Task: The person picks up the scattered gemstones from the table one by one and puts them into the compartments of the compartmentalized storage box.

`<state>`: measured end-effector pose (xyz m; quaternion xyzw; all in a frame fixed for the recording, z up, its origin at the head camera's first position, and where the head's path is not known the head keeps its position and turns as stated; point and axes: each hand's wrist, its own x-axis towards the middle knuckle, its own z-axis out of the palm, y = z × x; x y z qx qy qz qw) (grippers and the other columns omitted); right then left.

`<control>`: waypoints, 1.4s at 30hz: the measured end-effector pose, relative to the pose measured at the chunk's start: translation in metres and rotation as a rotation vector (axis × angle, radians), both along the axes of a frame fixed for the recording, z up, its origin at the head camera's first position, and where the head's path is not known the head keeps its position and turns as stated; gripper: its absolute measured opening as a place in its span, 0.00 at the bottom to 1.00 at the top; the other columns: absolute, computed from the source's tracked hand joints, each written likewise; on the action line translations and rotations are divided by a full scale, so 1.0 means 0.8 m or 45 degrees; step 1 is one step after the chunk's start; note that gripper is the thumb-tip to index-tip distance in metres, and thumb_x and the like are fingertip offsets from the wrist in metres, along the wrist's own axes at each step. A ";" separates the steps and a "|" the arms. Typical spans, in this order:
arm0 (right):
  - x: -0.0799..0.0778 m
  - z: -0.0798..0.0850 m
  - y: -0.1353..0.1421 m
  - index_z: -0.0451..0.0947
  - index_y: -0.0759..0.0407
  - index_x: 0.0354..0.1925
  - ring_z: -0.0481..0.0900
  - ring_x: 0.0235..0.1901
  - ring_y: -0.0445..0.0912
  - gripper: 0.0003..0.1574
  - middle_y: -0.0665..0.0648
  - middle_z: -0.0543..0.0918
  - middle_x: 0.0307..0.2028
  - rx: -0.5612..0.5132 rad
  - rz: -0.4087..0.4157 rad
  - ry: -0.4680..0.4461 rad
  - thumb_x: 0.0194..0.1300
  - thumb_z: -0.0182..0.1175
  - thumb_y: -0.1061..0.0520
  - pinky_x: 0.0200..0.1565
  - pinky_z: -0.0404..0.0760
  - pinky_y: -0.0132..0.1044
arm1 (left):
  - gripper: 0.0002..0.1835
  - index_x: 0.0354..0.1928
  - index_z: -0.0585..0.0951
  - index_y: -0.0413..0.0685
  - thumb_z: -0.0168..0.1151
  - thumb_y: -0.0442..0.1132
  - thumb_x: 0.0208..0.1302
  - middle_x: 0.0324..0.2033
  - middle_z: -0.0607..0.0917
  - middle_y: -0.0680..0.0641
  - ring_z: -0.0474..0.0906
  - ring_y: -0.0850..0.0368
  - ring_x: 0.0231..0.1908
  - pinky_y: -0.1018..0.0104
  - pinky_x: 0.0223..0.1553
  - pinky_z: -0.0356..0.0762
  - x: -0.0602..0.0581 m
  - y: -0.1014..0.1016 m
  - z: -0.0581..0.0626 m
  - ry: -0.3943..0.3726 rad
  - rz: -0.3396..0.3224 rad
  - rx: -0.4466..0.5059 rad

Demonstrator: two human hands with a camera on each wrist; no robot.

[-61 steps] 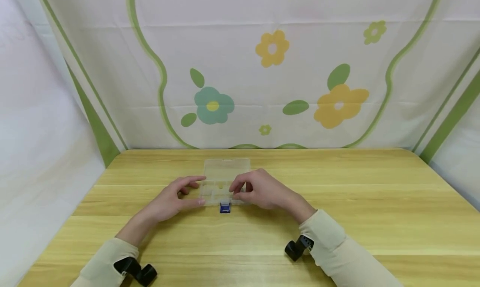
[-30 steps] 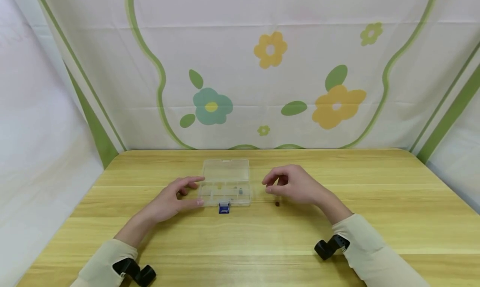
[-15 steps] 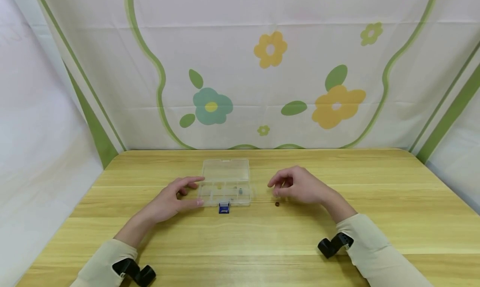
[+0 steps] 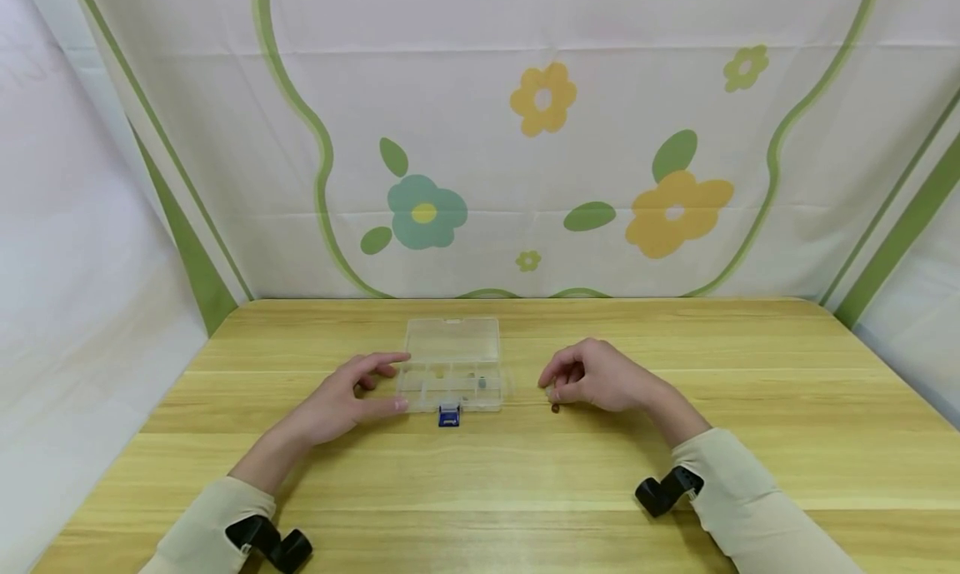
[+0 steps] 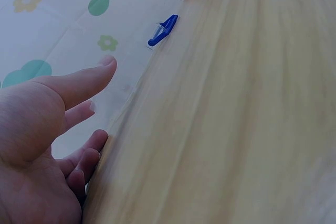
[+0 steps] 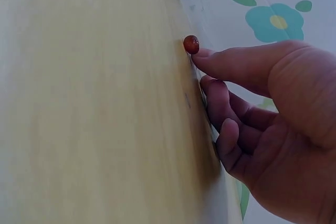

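A clear plastic compartment box (image 4: 450, 384) stands on the table with its lid (image 4: 452, 341) raised behind it and a blue latch (image 4: 448, 416) at the front. A few small grey beads (image 4: 482, 382) lie in its right compartments. My left hand (image 4: 347, 399) rests at the box's left side, thumb by the front corner and index finger extended along the back. To the right of the box, my right hand (image 4: 600, 376) brings thumb and index tips together on a small pale piece (image 4: 550, 391) at the tabletop. A reddish-brown bead (image 6: 191, 44) lies right beside the thumb tip.
The wooden table (image 4: 465, 491) reaches back to a white cloth (image 4: 480, 141) printed with flowers. White cloth sides flank the table. A black wrist camera (image 4: 270, 543) sits on the left cuff, another black camera (image 4: 667, 491) on the right one.
My right hand has left the box and moved right, baring the beads inside and the brown bead on the table. Lately its fingertips have lowered and closed in. The left hand stays put.
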<state>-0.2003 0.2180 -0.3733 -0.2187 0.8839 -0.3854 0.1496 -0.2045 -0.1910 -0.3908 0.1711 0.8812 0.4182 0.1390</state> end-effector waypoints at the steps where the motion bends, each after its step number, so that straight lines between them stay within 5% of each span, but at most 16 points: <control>1: 0.000 0.000 0.000 0.89 0.54 0.44 0.81 0.33 0.46 0.05 0.52 0.87 0.30 0.001 -0.002 -0.002 0.69 0.72 0.57 0.37 0.79 0.33 | 0.37 0.77 0.72 0.65 0.74 0.56 0.67 0.67 0.75 0.43 0.67 0.45 0.60 0.51 0.57 0.68 0.000 0.000 0.000 0.001 0.000 -0.002; 23: 0.004 0.003 -0.005 0.83 0.62 0.41 0.78 0.33 0.45 0.02 0.51 0.85 0.31 0.073 0.038 -0.035 0.72 0.68 0.63 0.37 0.77 0.32 | 0.37 0.77 0.72 0.65 0.73 0.56 0.68 0.68 0.75 0.43 0.67 0.44 0.61 0.50 0.58 0.68 0.001 0.002 0.001 -0.002 0.002 0.001; 42: 0.007 0.005 -0.008 0.81 0.58 0.39 0.81 0.34 0.45 0.07 0.50 0.85 0.32 0.101 0.072 -0.015 0.74 0.62 0.68 0.39 0.77 0.32 | 0.37 0.76 0.72 0.67 0.73 0.57 0.67 0.68 0.75 0.44 0.68 0.44 0.61 0.50 0.59 0.68 0.001 0.000 0.001 0.001 0.008 -0.009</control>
